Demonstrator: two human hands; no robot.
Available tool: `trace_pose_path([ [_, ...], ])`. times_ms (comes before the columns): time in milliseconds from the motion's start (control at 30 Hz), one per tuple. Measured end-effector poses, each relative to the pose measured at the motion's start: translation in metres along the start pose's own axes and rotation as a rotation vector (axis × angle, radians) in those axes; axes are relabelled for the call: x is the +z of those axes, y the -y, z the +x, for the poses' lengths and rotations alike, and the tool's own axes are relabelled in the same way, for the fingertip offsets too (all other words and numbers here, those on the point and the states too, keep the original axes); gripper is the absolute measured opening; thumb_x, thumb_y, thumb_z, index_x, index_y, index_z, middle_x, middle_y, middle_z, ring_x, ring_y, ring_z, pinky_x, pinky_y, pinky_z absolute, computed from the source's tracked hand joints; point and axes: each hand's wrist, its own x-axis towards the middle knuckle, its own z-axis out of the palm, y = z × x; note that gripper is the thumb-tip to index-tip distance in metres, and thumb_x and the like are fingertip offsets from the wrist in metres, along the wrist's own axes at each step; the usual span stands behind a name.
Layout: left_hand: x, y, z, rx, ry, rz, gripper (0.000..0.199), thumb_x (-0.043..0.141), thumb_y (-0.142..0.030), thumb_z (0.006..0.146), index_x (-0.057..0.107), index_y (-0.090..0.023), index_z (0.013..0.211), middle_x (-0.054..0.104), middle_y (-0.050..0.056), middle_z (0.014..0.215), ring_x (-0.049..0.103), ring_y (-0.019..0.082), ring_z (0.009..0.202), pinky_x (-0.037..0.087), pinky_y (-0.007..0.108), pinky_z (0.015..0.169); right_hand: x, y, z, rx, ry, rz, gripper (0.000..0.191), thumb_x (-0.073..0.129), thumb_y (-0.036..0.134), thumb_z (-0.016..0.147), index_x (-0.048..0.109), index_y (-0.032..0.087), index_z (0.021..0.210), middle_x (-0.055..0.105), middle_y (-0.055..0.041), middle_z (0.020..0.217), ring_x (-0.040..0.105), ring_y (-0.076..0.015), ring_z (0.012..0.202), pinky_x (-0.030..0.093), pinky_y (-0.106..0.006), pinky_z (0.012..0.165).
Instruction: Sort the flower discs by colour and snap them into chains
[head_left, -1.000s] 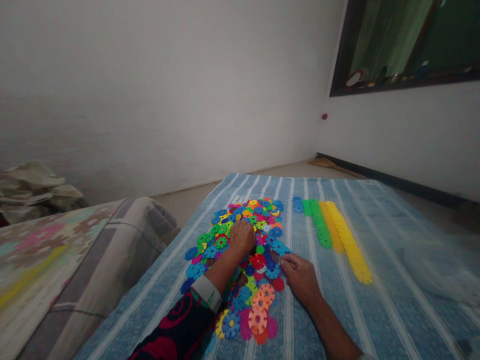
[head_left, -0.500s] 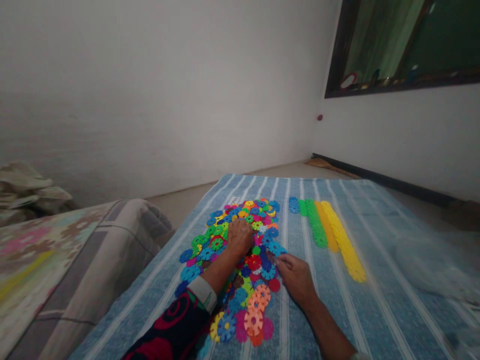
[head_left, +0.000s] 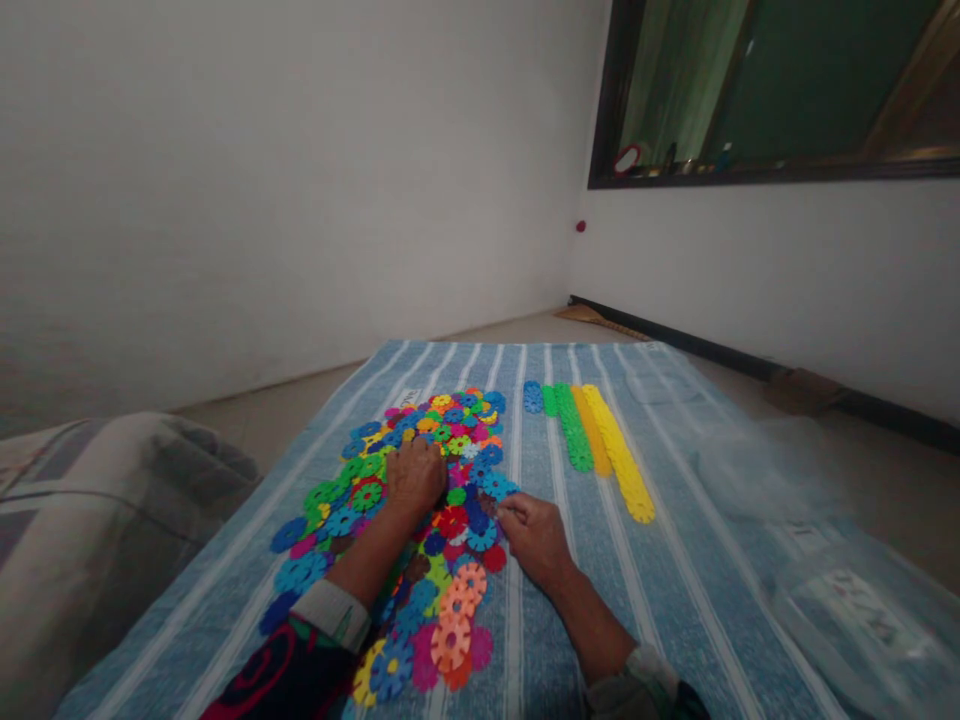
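Note:
My left hand (head_left: 415, 478) rests in a pile of colourful notched plastic discs (head_left: 367, 497), its fingers curled down and their tips hidden among the pieces. At the pile's right edge, my right hand (head_left: 538, 540) is closed in a pinch beside a blue disc (head_left: 496, 486); whatever lies between thumb and finger is too small to make out. Overlapping orange discs (head_left: 452, 640) lie at the near end of the pile. To the right, discs are laid out in rows by colour: a long yellow row (head_left: 619, 452), an orange row (head_left: 592, 430), a green row (head_left: 574, 430) and a short blue row (head_left: 532, 397).
A blue-and-white striped cloth (head_left: 615, 620) covers the surface under the discs. Clear plastic bags (head_left: 840, 620) lie along its right side. At the left stands a cloth-draped piece of furniture (head_left: 112, 520). White walls and a dark-framed window are behind.
The whole view has swung to the right, so the discs and hands appear further left. Both hands keep nearly the same places at the pile.

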Motion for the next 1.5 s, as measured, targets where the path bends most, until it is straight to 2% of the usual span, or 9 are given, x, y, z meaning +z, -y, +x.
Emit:
trace_pose_path([
  [267, -0.009, 0.012, 0.0, -0.015, -0.026, -0.001, 0.034, 0.037, -0.017, 0.088, 0.069, -0.007, 0.091, 0.066, 0.019, 0.09, 0.062, 0.031, 0.09, 0.041, 0.039, 0.074, -0.001, 0.005, -0.001, 0.007, -0.023, 0.062, 0.022, 0.054, 0.032, 0.079, 0.072, 0.022, 0.074, 0.067, 0.0016, 0.064, 0.062, -0.0141, 0.063, 0.044, -0.021, 0.057],
  [400, -0.019, 0.006, -0.011, -0.002, -0.056, -0.055, 0.036, 0.034, -0.022, 0.091, 0.068, -0.01, 0.087, 0.066, 0.016, 0.088, 0.062, 0.029, 0.087, 0.043, 0.036, 0.072, 0.0, 0.008, -0.001, 0.027, -0.034, 0.17, 0.023, 0.053, 0.034, 0.079, 0.071, 0.02, 0.081, 0.057, 0.0041, 0.052, 0.054, -0.0122, 0.05, 0.04, -0.021, 0.048],
  [600, -0.023, -0.031, -0.038, 0.227, 0.026, -0.64, 0.032, 0.039, -0.029, 0.09, 0.063, -0.019, 0.072, 0.066, 0.004, 0.077, 0.061, 0.016, 0.077, 0.044, 0.025, 0.072, -0.015, 0.013, 0.003, 0.078, -0.046, 0.347, 0.037, 0.059, 0.037, 0.078, 0.066, 0.014, 0.106, 0.051, 0.0086, 0.045, 0.047, -0.0097, 0.041, 0.038, -0.021, 0.045],
  [767, -0.022, -0.053, -0.05, 0.225, 0.117, -0.999, 0.029, 0.044, -0.033, 0.084, 0.06, -0.018, 0.064, 0.062, 0.001, 0.066, 0.058, 0.014, 0.067, 0.043, 0.024, 0.065, -0.041, 0.012, 0.003, 0.087, -0.008, 0.398, 0.024, 0.061, 0.038, 0.076, 0.066, 0.014, 0.077, 0.055, 0.0052, 0.046, 0.046, -0.0082, 0.042, 0.037, -0.02, 0.045],
  [933, -0.024, -0.064, -0.058, 0.253, 0.193, -1.097, 0.031, 0.044, -0.035, 0.083, 0.061, -0.018, 0.063, 0.064, 0.001, 0.067, 0.059, 0.014, 0.068, 0.045, 0.025, 0.068, -0.055, 0.009, -0.003, 0.125, 0.078, 0.36, 0.021, 0.063, 0.035, 0.074, 0.066, 0.015, 0.076, 0.058, 0.0039, 0.048, 0.05, -0.0095, 0.044, 0.039, -0.021, 0.047],
  [1067, -0.024, -0.066, -0.06, 0.316, 0.223, -1.109, 0.029, 0.045, -0.035, 0.082, 0.064, -0.019, 0.067, 0.066, 0.001, 0.07, 0.06, 0.015, 0.071, 0.045, 0.026, 0.071, -0.088, 0.008, -0.007, 0.109, 0.059, 0.199, 0.018, 0.058, 0.033, 0.074, 0.066, 0.016, 0.073, 0.059, 0.0036, 0.05, 0.053, -0.0109, 0.047, 0.04, -0.022, 0.05],
  [1200, -0.019, -0.063, -0.059, 0.308, 0.209, -1.088, 0.03, 0.045, -0.037, 0.083, 0.066, -0.018, 0.074, 0.067, 0.003, 0.075, 0.062, 0.016, 0.075, 0.046, 0.027, 0.072, -0.15, 0.0, -0.014, 0.099, -0.106, -0.079, 0.022, 0.054, 0.032, 0.073, 0.063, 0.018, 0.06, 0.056, 0.0029, 0.049, 0.052, -0.0116, 0.048, 0.039, -0.024, 0.053],
  [1300, -0.013, -0.063, -0.058, 0.33, 0.215, -1.029, 0.03, 0.044, -0.036, 0.084, 0.066, -0.018, 0.074, 0.067, 0.003, 0.076, 0.062, 0.016, 0.075, 0.046, 0.028, 0.074, -0.186, -0.01, -0.019, 0.147, -0.136, -0.215, 0.024, 0.052, 0.033, 0.071, 0.063, 0.018, 0.055, 0.057, 0.0018, 0.047, 0.049, -0.012, 0.046, 0.037, -0.025, 0.052],
  [1500, -0.009, -0.064, -0.061, 0.424, 0.232, -0.908, 0.027, 0.044, -0.031, 0.085, 0.065, -0.019, 0.074, 0.067, 0.003, 0.076, 0.061, 0.016, 0.077, 0.044, 0.026, 0.074, -0.193, -0.025, -0.017, 0.216, -0.134, -0.267, 0.023, 0.052, 0.033, 0.068, 0.065, 0.018, 0.056, 0.057, 0.0012, 0.045, 0.047, -0.0122, 0.043, 0.033, -0.024, 0.047],
])
